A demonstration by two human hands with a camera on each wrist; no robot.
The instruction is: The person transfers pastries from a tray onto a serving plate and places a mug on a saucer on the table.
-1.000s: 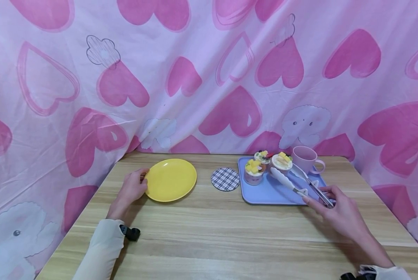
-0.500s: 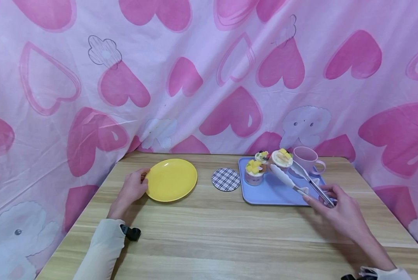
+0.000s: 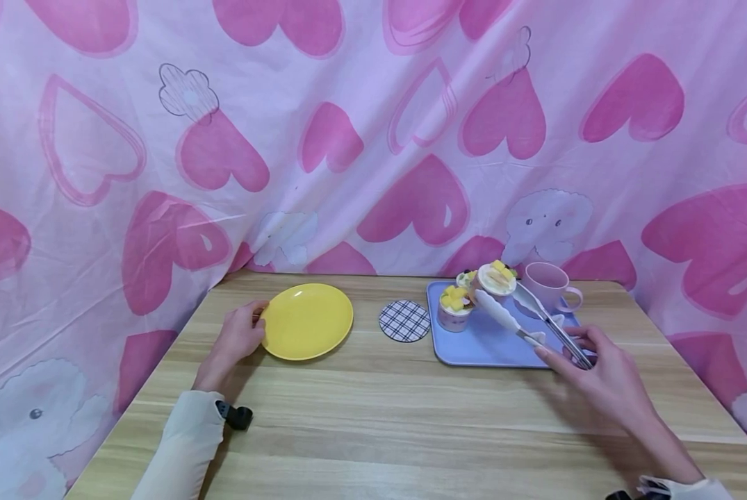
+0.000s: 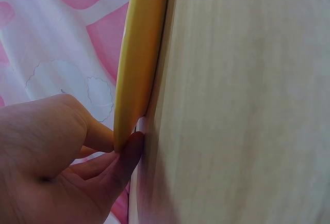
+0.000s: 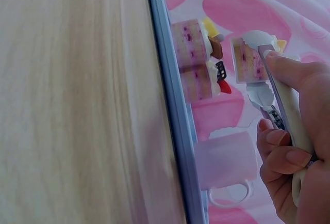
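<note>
My left hand (image 3: 238,337) pinches the near-left rim of a round yellow plate (image 3: 307,321); its fingers (image 4: 100,141) lie on both sides of the rim in the left wrist view. In my right hand (image 3: 607,378) is a pair of metal tongs (image 3: 563,332) with white tips. Between those tips sits a dessert cup (image 3: 497,280) with yellow cubes and cream on top, tilted slightly. The right wrist view has this dessert cup (image 5: 249,61) raised clear of the blue tray (image 5: 172,87). Two other dessert cups stand on the tray, one with yellow cubes (image 3: 454,312).
A pink mug (image 3: 545,286) stands at the tray's back right. Between plate and tray lies a round checked coaster (image 3: 404,321). The wooden table (image 3: 373,423) ends at a pink heart-patterned curtain (image 3: 411,201) behind and at both sides.
The tongs have lifted the dessert cup off the tray and moved it slightly up and to the left, now partly covering the cup behind. My left hand and the plate stay put.
</note>
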